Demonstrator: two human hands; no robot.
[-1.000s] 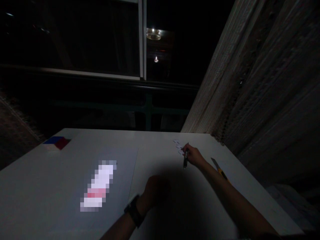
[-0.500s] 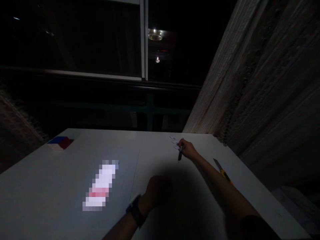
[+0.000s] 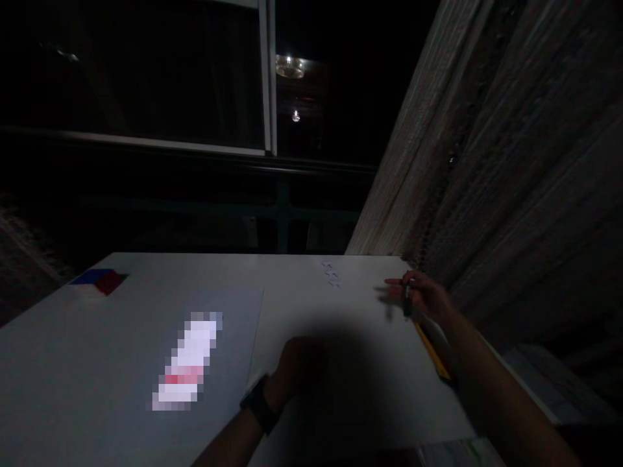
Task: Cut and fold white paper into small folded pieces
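Pretty dark shot. The right hand (image 3: 424,295) is out by the far right edge of the table (image 3: 97,363), grip closed on a pen (image 3: 407,302) with two fingers sticking out. The left hand (image 3: 298,368) sits on the table in shadow, watch (image 3: 257,403) on the wrist, and I can't tell its grip. A yellow cutter (image 3: 432,353) lies just beside the right forearm.

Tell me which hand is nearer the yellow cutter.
Right. The right hand, holding a pen, is just past the far end of the cutter; the left hand lies well off to its left, in shadow.
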